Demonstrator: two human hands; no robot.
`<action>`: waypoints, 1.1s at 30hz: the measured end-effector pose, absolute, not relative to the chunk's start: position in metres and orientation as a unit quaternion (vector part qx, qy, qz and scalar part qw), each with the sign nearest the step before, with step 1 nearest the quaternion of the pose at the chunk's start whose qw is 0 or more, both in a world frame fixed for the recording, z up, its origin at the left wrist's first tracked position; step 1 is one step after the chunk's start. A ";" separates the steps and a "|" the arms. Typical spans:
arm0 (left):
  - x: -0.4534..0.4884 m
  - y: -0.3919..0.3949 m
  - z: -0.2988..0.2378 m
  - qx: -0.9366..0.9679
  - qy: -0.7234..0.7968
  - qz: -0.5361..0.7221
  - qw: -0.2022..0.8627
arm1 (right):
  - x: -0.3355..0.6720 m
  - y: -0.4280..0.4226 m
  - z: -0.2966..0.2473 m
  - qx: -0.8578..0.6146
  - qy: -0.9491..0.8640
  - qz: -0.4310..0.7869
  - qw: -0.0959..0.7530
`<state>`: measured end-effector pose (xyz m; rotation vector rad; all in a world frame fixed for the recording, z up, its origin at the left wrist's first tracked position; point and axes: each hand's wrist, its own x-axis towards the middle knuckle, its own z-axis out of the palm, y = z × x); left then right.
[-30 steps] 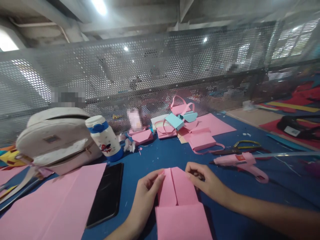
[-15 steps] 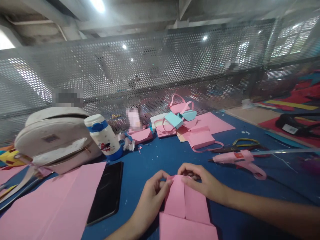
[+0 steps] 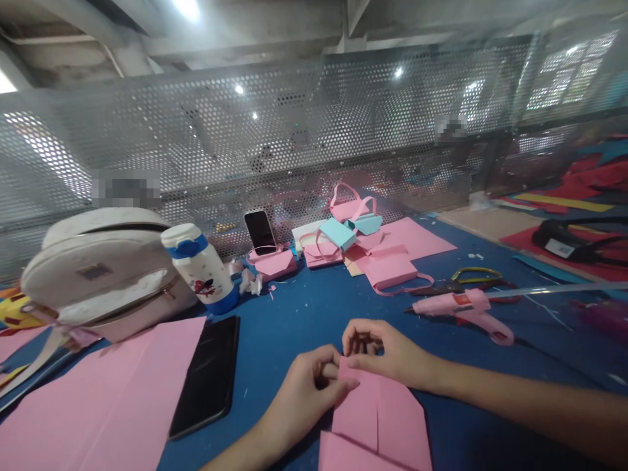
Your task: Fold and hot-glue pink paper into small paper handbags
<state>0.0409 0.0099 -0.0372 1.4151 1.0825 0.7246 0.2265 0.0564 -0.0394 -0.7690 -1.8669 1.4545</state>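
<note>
A folded piece of pink paper (image 3: 360,409) lies in front of me, with a slit between its two upper flaps and a wider fold across its lower part. My left hand (image 3: 314,386) pinches its upper left edge, thumb on top and fingers underneath. At the top edge, my right hand (image 3: 387,353) grips the paper between thumb and curled fingers. The fingertips of both hands are close together there. Right of my hands rests a pink glue gun (image 3: 464,311) with a clear glue stick in its back.
Left are pink sheets (image 3: 112,392), a black tablet-like device (image 3: 209,376), a bottle (image 3: 201,268) and a white backpack (image 3: 108,268). Small paper bags (image 3: 390,268), a phone (image 3: 260,232) and yellow-handled scissors (image 3: 475,275) lie farther back. A perforated metal screen (image 3: 294,131) stands behind.
The pink paper has turned slightly and its upper flaps look wider apart at the bottom. My left thumb has slid right across the flap. The phone screen at the back is dark now.
</note>
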 end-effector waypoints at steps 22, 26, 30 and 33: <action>0.039 0.005 -0.039 0.507 0.539 0.392 0.547 | 0.235 0.055 -0.047 -0.330 -0.752 0.448 0.354; 0.038 0.004 -0.040 0.509 0.543 0.392 0.541 | 0.234 0.056 -0.047 -0.334 -0.752 0.451 0.347; 0.039 0.005 -0.040 0.510 0.541 0.397 0.538 | 0.233 0.056 -0.045 -0.335 -0.761 0.446 0.332; 0.039 0.005 -0.039 0.516 0.541 0.394 0.535 | 0.233 0.055 -0.043 -0.325 -0.782 0.420 0.327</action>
